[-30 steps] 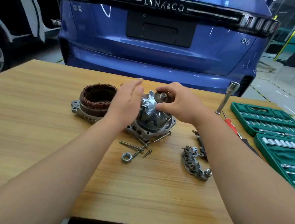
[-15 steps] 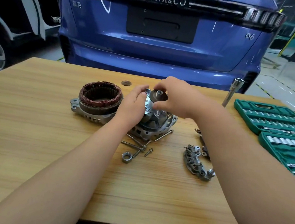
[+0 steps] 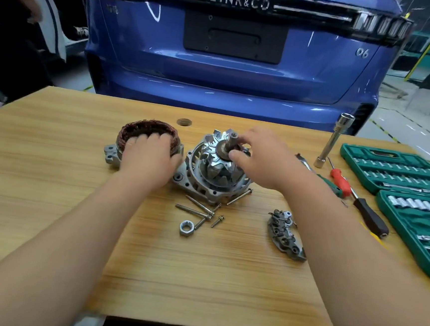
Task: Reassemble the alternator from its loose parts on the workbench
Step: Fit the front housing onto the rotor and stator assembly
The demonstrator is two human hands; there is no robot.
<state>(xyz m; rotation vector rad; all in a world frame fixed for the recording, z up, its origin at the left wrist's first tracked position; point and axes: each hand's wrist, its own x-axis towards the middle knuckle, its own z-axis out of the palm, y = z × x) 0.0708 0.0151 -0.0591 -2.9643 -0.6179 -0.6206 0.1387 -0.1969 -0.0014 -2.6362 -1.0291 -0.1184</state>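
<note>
Stator [image 3: 146, 128] now gripped by left hand [image 3: 148, 160], moved off rotor [image 3: 215, 164], right hand [image 3: 261, 159] pinching its shaft

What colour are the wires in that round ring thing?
Reddish-brown copper, seen in the head view on the stator ring.

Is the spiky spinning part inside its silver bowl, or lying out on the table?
Inside. The rotor stands upright in the silver housing, shaft up, with the right hand pinching its top.
</note>
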